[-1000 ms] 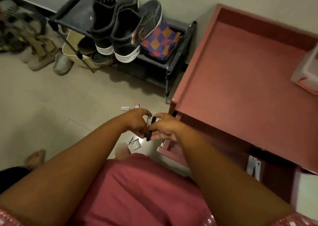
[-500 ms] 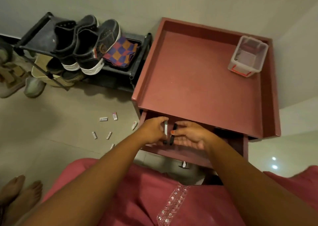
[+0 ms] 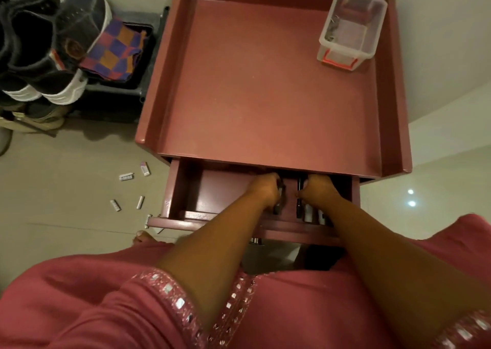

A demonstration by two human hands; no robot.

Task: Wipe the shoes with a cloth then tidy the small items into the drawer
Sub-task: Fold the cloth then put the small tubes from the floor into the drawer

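The dark-red cabinet's drawer point(image 3: 183, 189) stands pulled open below its tray top point(image 3: 265, 83). Both my hands are inside it. My left hand point(image 3: 264, 189) is closed around a small dark item point(image 3: 279, 205). My right hand point(image 3: 317, 189) is closed beside a slim black stick point(image 3: 299, 202); two pale small items point(image 3: 309, 213) lie in the drawer under it. Several small white items point(image 3: 126, 176) lie on the floor to the left. Dark shoes point(image 3: 53, 43) and a checked cloth point(image 3: 117, 51) sit on the black rack at top left.
A clear plastic box point(image 3: 350, 27) with a red handle stands at the tray top's far right corner. More footwear point(image 3: 26, 117) lies under the rack. My bare toes point(image 3: 142, 236) show by the drawer's left corner. Pale floor tiles spread left.
My view has swung right and over the cabinet. Both hands carried the small items from above the floor into the open drawer and have moved apart there.
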